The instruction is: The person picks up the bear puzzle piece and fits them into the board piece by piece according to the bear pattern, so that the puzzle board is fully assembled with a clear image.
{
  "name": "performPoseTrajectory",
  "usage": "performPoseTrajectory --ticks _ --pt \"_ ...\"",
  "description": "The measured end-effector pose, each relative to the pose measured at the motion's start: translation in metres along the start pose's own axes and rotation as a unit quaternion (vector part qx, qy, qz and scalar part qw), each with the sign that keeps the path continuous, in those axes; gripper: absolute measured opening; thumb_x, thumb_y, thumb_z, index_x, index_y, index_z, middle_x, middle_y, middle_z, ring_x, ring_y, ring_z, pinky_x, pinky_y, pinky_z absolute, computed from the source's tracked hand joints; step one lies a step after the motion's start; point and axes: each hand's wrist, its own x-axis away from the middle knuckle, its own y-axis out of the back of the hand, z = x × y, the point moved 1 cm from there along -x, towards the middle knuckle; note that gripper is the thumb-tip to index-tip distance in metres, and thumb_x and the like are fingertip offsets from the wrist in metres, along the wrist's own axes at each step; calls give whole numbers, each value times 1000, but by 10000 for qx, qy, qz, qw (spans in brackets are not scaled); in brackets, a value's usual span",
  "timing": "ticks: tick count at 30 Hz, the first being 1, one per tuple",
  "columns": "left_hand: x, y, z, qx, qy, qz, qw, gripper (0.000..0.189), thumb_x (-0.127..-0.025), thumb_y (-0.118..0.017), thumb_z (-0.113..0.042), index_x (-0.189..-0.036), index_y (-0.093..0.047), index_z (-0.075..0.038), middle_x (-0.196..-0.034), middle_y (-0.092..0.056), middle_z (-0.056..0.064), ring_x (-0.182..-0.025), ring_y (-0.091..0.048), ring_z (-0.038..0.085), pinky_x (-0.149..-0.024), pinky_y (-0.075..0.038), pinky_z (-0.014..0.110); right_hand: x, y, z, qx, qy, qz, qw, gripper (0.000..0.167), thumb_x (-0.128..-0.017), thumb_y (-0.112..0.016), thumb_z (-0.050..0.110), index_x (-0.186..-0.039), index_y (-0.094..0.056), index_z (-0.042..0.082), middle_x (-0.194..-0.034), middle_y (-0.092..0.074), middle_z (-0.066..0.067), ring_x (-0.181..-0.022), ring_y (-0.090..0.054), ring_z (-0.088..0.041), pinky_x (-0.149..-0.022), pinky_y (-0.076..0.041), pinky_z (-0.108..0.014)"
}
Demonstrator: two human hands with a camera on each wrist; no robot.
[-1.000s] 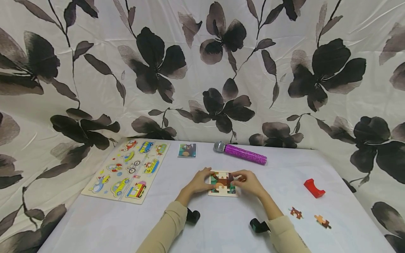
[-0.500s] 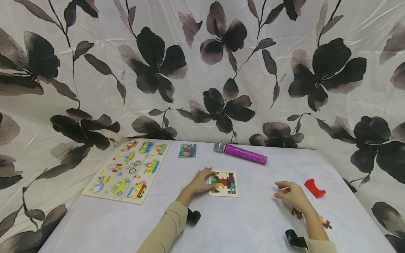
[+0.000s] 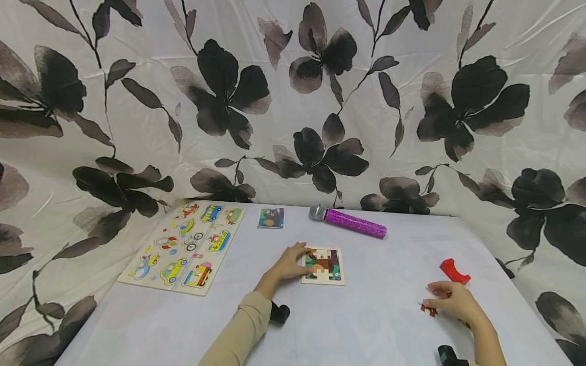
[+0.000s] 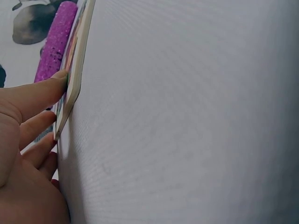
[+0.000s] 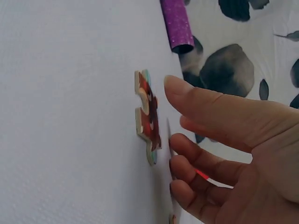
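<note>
My left hand (image 3: 287, 263) holds the left side of a small square puzzle board (image 3: 323, 277). In the left wrist view the thumb (image 4: 44, 95) presses on the board's face (image 4: 74, 86), with the other fingers at its edge. Some brown and green pieces lie in the board, and pale bare wood shows at its top and bottom. My right hand (image 3: 459, 305) hovers over a brown jigsaw piece (image 3: 428, 310). In the right wrist view, a gap separates its loosely bent fingers from this piece (image 5: 148, 114). A second piece (image 3: 464, 323) is mostly hidden under the right hand.
A red curved block (image 3: 455, 272) lies just beyond the right hand. At the back are a purple glitter microphone (image 3: 354, 223) and a small bear picture card (image 3: 271, 217). A large vehicle peg puzzle (image 3: 183, 249) lies at the left on the white table (image 3: 375, 284).
My right hand has left the puzzle board and moved right, then toward me, to the loose brown piece. The left hand has stayed on the board.
</note>
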Motion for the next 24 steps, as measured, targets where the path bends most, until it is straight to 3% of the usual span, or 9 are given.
performPoseTrajectory --ticks 8,13,20,24 --pt "0 0 -1 25 32 5 10000 58 -77 -72 -17 -126 -53 8 -142 -40 26 -136 -27 43 -113 -15 55 1 -4 0 33 -62 261 9996 37 -71 -81 21 -95 -66 -3 -77 -60 -3 -74 -53 -17 -64 -46 -28" --pt "1 0 -1 13 61 14 10000 59 -78 -73 -18 -126 -53 8 -142 -39 26 -136 -26 43 -114 -15 54 0 -7 6 -75 -117 524 9985 31 -72 -81 17 -92 -65 -3 -72 -60 -2 -70 -54 -16 -64 -48 -28" --pt "0 0 0 -59 104 84 9999 59 -79 -72 -20 -127 -52 7 -143 -38 26 -137 -26 42 -114 -15 54 -2 -7 9 -496 292 980 9935 26 -74 -79 11 -87 -63 -5 -67 -61 -4 -62 -59 -17 -57 -49 -27" --pt "-1 0 1 -150 93 80 9998 59 -79 -73 -20 -127 -52 7 -143 -38 25 -136 -26 43 -114 -15 54 -7 -5 14 -642 346 552 9958 25 -78 -76 16 -88 -66 -4 -71 -63 -4 -66 -55 -15 -57 -48 -24"
